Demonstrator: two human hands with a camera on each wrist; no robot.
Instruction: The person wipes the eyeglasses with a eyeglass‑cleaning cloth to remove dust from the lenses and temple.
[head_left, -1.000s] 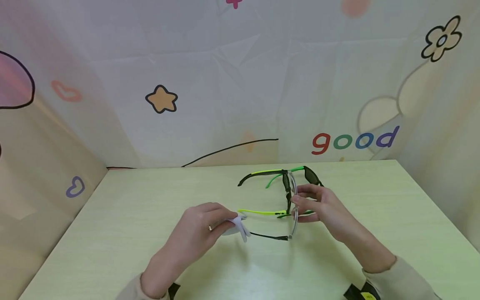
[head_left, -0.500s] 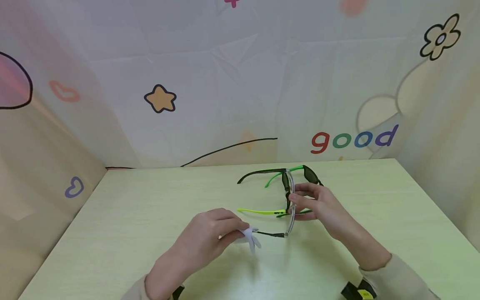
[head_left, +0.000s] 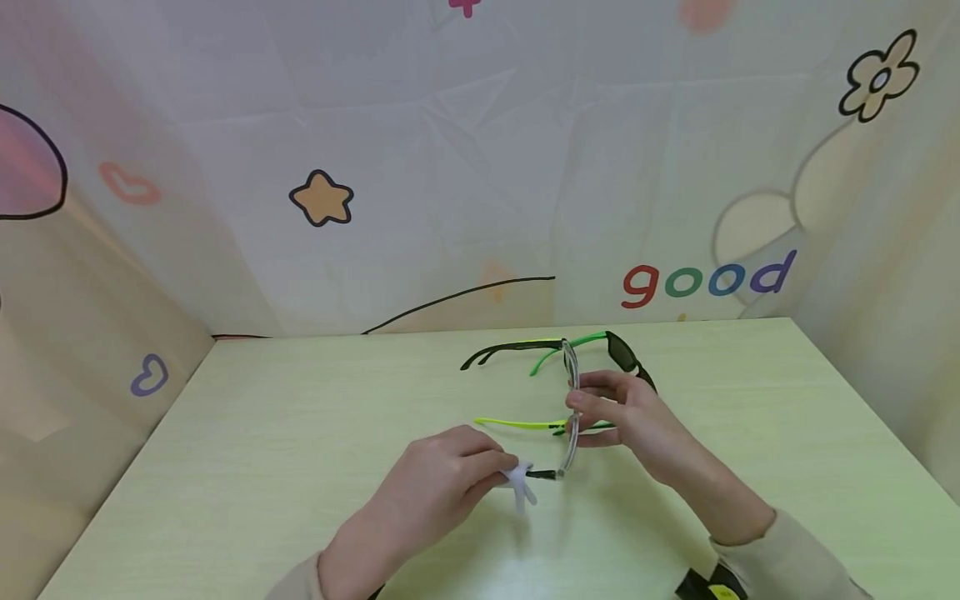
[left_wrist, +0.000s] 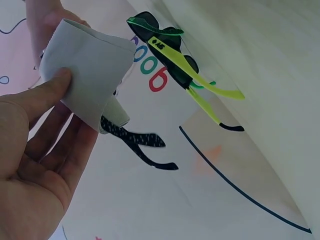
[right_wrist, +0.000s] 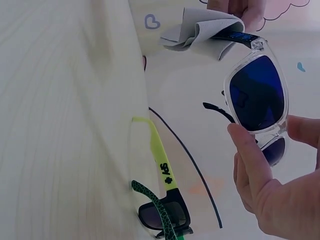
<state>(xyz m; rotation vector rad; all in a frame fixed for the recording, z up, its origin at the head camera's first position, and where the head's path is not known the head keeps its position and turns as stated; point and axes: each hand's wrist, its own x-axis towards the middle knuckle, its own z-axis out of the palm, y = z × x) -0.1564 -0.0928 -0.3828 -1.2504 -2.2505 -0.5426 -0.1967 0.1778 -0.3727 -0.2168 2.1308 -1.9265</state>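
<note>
My right hand holds sunglasses with a clear frame and dark blue lenses above the table. Its thumb and fingers grip them near the bridge. In my left hand a pale grey cloth is pinched, folded around one patterned black temple of these sunglasses, close to the hinge. The temple's tip sticks out of the cloth in the left wrist view. The other black temple points away to the left, bare. Part of the frame is hidden behind the right fingers.
On the table, behind the held pair, lie sunglasses with yellow temples and sunglasses with green temples, close together. A printed curtain stands along the back and sides of the table.
My left hand has slid the cloth rightward along the temple toward the hinge. The clear-framed sunglasses and my right hand have shifted slightly left.
</note>
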